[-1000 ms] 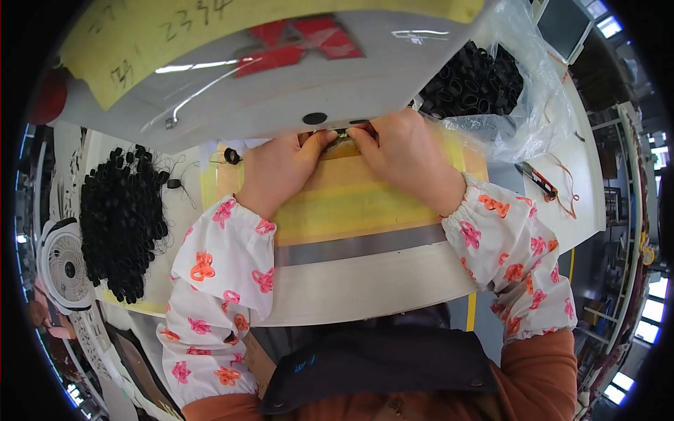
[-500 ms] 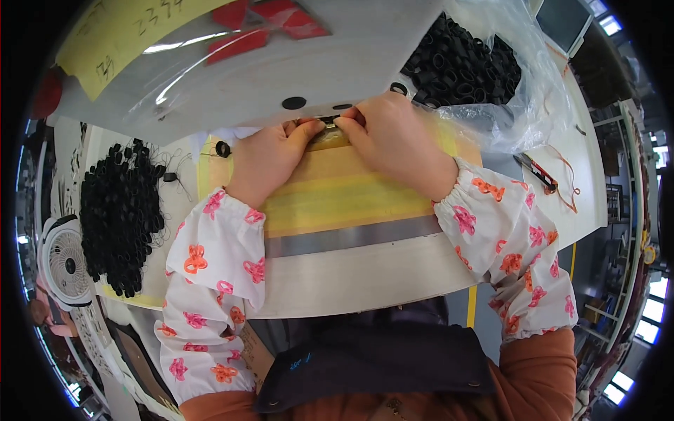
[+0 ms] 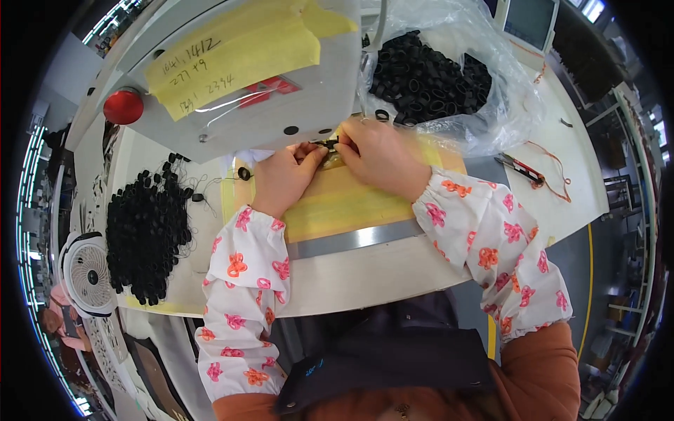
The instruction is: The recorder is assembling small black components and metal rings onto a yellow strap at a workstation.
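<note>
Nearest me: both floral oversleeves come in from the lower edge, forearms resting on the yellow-taped surface (image 3: 351, 203), with a grey metal strip (image 3: 354, 238) crossing it just below the wrists.

Left hand (image 3: 284, 175) and right hand (image 3: 375, 154) meet at the foot of the grey machine (image 3: 281, 84). Fingers of both are pinched together on one small black ring piece (image 3: 328, 144), held right at the machine's lower edge. I can't tell whether it's seated in anything; too small.

Change vs a second ago: the hands are in the same pinch on the same spot, but the view has tipped up. The machine face with the yellow taped note (image 3: 239, 52) and the red knob (image 3: 123, 107) is now in full view, and the hands sit closer under the housing. My read: no new piece picked up, the same piece is being worked at the machine, fine positioning rather than transfer.

A loose black ring (image 3: 244, 172) lies just left of the left hand, not touching it. Further left, a heap of black rings (image 3: 144, 231) on the surface. Far right, a clear bag (image 3: 491, 105) full of more rings (image 3: 428, 77); beyond it, snips with orange cord (image 3: 523, 168).
</note>
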`<state>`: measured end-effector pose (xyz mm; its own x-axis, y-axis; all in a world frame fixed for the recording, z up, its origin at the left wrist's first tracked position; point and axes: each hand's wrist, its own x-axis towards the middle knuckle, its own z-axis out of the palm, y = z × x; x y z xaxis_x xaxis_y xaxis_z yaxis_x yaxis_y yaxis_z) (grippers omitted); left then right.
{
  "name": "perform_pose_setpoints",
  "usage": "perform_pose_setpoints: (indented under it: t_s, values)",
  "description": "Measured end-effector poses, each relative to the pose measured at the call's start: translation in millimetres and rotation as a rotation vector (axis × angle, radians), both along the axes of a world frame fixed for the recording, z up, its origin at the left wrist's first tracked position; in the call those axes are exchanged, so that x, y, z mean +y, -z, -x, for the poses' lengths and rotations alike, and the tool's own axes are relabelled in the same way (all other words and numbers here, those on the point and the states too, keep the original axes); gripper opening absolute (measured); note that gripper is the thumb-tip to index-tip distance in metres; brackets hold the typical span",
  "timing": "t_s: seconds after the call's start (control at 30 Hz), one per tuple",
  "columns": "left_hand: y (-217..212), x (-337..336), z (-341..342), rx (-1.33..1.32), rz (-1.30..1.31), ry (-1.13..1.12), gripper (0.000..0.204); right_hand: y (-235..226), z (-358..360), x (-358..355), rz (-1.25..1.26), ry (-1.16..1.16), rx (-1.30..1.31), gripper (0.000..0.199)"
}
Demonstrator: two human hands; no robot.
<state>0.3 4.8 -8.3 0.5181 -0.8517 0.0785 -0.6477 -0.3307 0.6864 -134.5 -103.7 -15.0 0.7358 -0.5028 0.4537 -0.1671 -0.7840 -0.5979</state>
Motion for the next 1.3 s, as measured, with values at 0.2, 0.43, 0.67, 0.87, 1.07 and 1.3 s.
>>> perform_pose_setpoints:
  t_s: [0.2,0.43,0.67,0.87,1.07,1.3]
  values:
    - [-3.9,27.7,3.7,-0.387,0.169,0.096,0.026,-2.9,5.5,0.1,0.234,0.074,-0.128,0.010]
    - [-9.7,87.9,-49.2,-0.321,0.084,-0.201,0.023,-18.3,25.1,-39.4,0.503,0.206,0.105,0.014]
    - [-20.3,52.1,-2.5,-0.785,0.231,0.038,0.017,-17.0,26.8,-56.3,0.524,0.156,0.230,0.020]
    - [2.0,13.6,13.9,-0.425,0.303,0.160,0.025,-28.3,16.4,-8.2,-0.424,-0.140,-0.135,0.016]
    - [-3.0,4.0,11.3,-0.319,0.097,0.078,0.024,-24.5,19.6,-4.6,-1.055,-0.252,-0.094,0.020]
    - [2.3,6.5,0.9,-0.196,0.103,0.123,0.025,-26.8,17.9,-2.6,-1.065,-0.213,0.012,0.018]
